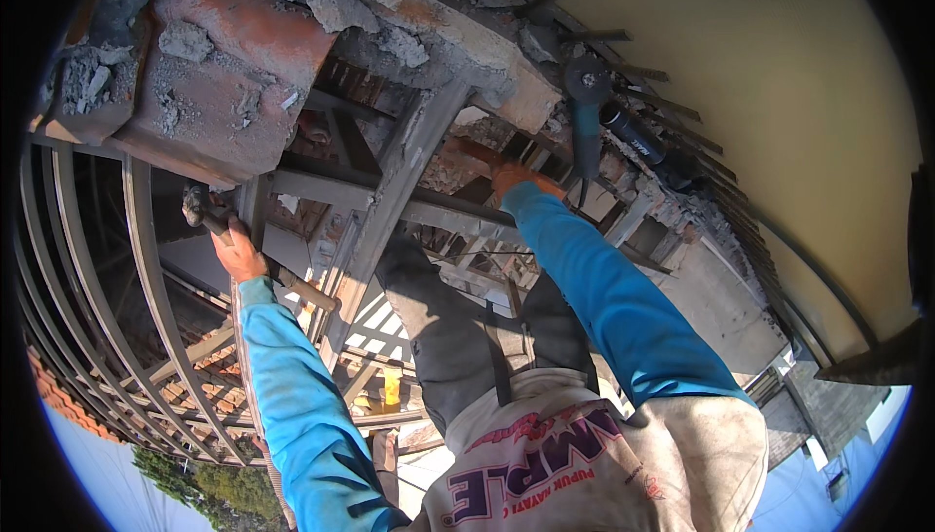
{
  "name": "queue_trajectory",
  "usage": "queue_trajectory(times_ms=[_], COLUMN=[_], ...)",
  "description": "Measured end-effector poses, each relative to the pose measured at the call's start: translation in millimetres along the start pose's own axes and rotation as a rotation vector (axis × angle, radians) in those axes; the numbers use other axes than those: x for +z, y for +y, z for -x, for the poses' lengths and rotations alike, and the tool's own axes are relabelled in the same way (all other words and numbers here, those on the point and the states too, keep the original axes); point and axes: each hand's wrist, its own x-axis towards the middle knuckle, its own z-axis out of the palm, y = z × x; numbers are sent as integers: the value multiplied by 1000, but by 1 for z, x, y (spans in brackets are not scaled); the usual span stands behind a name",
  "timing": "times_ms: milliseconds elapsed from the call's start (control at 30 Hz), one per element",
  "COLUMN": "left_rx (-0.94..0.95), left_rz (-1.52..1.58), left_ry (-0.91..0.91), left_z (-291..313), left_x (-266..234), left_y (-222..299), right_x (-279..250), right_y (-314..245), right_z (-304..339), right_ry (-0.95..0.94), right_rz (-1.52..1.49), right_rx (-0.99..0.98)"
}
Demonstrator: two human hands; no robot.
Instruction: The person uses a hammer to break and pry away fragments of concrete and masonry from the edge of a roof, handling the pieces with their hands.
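Note:
My left hand [240, 254] is wrapped round the wooden handle of a hammer [302, 289]. Its dark, dusty head [194, 203] points up just below a broken red roof tile [239, 74]. Farther right, my right hand [510, 180] is closed over a reddish-brown strip [474, 154] among the roof framing; its fingers are partly hidden, and I cannot make out the strip's material. An angle grinder [584, 123] with a teal body lies on the rubble just right of that hand. Beside the grinder is a dark cylindrical bottle [633, 135].
A grey metal beam [404, 167] runs between my hands, with gaps to a lower level. Broken concrete [438, 26] lines the far edge. Cut rods [643, 73] stick out along a yellow wall [779, 94]. Curved metal bars [146, 250] stand at left.

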Motion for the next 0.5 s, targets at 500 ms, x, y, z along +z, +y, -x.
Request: queue_trajectory(times_ms=[500], left_rx=[-170], left_rz=[255], left_ry=[36], left_z=[2], left_x=[-23], left_y=[-36], right_x=[103], right_y=[65], right_z=[-113], right_ry=[65], right_rz=[-386], right_rx=[189])
